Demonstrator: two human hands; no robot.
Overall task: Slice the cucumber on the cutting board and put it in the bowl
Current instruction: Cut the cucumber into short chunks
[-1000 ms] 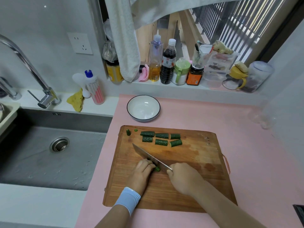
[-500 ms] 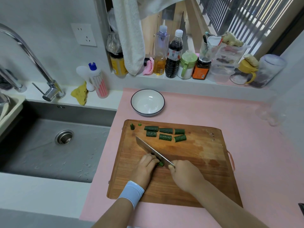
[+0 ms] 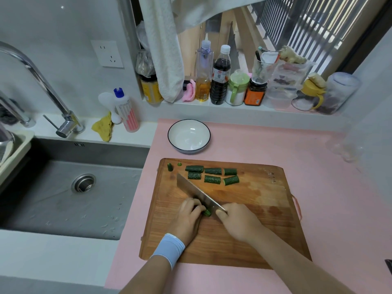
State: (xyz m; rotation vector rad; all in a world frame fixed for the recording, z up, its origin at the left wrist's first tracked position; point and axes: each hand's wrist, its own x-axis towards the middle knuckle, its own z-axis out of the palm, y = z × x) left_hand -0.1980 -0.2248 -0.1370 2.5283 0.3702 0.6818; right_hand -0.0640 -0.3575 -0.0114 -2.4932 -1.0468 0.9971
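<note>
The cucumber stub (image 3: 207,213) is held under the curled left hand (image 3: 187,216), toward the cutting board's (image 3: 254,200) left edge; the cleaver (image 3: 196,192) is gripped by the right hand (image 3: 238,222).

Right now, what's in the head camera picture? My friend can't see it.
A left hand holds a cucumber stub on a wooden cutting board while the right hand grips a knife, its blade at the stub. Several cut pieces lie along the board's far edge, and an empty white bowl sits beyond it.
</note>
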